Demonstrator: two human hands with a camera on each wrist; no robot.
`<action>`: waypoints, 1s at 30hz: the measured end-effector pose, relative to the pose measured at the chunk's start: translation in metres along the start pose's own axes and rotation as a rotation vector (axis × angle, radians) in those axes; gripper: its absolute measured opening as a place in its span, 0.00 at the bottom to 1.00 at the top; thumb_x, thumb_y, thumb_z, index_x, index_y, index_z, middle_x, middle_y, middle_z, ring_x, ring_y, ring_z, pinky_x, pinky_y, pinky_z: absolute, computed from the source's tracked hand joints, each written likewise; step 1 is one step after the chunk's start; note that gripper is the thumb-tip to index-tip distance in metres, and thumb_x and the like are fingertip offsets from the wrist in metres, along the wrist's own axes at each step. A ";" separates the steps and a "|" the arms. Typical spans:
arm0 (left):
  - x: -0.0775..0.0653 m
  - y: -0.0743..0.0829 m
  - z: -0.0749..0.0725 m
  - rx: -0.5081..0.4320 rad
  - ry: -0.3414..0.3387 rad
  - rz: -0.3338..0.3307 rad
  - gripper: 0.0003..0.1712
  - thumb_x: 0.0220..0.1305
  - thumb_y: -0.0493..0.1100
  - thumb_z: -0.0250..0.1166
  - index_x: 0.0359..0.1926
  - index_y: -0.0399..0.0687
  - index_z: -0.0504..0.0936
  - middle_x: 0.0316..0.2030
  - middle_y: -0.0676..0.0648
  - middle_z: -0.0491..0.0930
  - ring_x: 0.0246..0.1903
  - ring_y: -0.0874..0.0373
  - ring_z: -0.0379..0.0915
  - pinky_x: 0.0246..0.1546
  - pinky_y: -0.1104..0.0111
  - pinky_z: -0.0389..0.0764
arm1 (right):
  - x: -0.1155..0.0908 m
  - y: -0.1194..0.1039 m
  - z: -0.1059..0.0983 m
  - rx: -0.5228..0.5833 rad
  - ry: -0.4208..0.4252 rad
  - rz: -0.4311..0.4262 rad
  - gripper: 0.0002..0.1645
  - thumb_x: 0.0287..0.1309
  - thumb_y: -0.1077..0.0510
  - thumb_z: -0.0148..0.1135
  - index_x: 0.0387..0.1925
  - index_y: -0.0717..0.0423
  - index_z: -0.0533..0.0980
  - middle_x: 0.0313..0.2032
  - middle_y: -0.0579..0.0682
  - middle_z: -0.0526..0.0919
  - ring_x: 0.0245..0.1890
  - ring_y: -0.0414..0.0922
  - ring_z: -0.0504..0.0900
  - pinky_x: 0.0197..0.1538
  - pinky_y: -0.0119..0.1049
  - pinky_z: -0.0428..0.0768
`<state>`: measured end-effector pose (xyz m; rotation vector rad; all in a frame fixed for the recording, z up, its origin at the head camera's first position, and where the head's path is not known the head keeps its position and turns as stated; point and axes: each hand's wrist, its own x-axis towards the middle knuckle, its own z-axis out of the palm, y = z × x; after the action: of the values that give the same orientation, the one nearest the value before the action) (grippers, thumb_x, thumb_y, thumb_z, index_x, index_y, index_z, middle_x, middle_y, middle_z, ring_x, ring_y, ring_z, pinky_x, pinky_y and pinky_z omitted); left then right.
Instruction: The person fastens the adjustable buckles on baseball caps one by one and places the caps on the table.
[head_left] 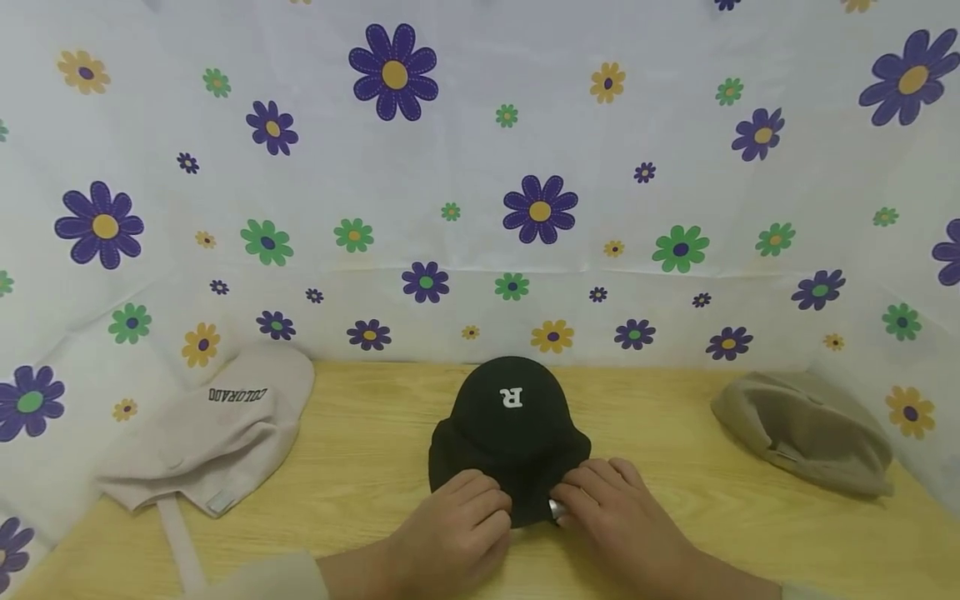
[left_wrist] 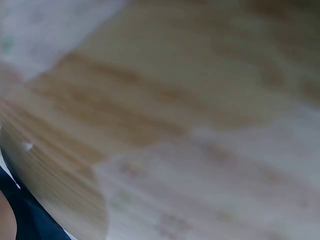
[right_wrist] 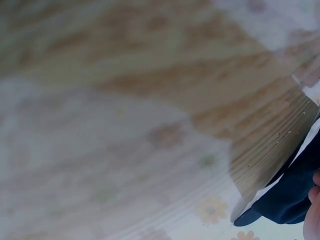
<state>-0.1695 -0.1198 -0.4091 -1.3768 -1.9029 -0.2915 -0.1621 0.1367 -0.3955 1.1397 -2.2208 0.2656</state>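
Three hats are lying on the wooden table (head_left: 360, 467), and both hands are working at the middle one. That black hat (head_left: 510, 425), marked with a white letter R, is sitting at the centre of the table, crown up, with its near rim towards the person. The left hand (head_left: 457, 525) is resting on that near rim with its fingers curled over the fabric, gripping it. The right hand (head_left: 615, 508) is lying just beside it on the same rim, its fingers bent onto the cloth and pinching at a small silvery buckle (head_left: 557, 510) that is showing between the two hands. To the left of the black hat, well apart, a light grey cap (head_left: 225, 433) with dark lettering is lying partly against the flowered cloth (head_left: 480, 183) that is hanging behind the table. To the right of the black hat, equally far off, a beige cap (head_left: 810, 429) is sitting near the cloth.

Only the head view is showing the hats and hands. Both wrist views are badly blurred: the left wrist view is giving wood grain (left_wrist: 150, 100) and a strip of dark blue fabric (left_wrist: 30, 220) at the lower corner, the right wrist view the table edge (right_wrist: 270, 150) over dark blue fabric (right_wrist: 290, 195).
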 end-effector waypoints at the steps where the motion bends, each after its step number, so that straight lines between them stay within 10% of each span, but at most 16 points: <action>1: 0.000 0.001 0.000 -0.002 0.002 0.003 0.08 0.61 0.37 0.60 0.25 0.49 0.76 0.32 0.53 0.80 0.35 0.58 0.73 0.45 0.68 0.76 | -0.001 0.000 0.000 0.002 -0.003 0.004 0.23 0.76 0.42 0.41 0.44 0.48 0.80 0.43 0.39 0.79 0.45 0.39 0.74 0.48 0.38 0.69; 13: 0.004 -0.002 -0.003 0.002 0.054 0.030 0.08 0.61 0.36 0.59 0.25 0.47 0.75 0.32 0.51 0.80 0.34 0.57 0.74 0.43 0.66 0.76 | -0.003 0.001 -0.001 0.016 0.030 -0.001 0.25 0.76 0.42 0.39 0.43 0.48 0.80 0.43 0.40 0.80 0.45 0.41 0.75 0.48 0.39 0.70; 30: 0.004 0.001 -0.007 -0.014 -0.054 0.012 0.06 0.57 0.36 0.64 0.27 0.47 0.75 0.34 0.51 0.80 0.36 0.57 0.74 0.46 0.66 0.77 | -0.001 -0.001 -0.007 0.049 -0.074 0.026 0.13 0.71 0.48 0.55 0.46 0.50 0.79 0.44 0.42 0.80 0.46 0.41 0.75 0.50 0.39 0.69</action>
<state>-0.1662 -0.1206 -0.4021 -1.4178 -1.9395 -0.2646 -0.1572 0.1398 -0.3907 1.1650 -2.3071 0.2946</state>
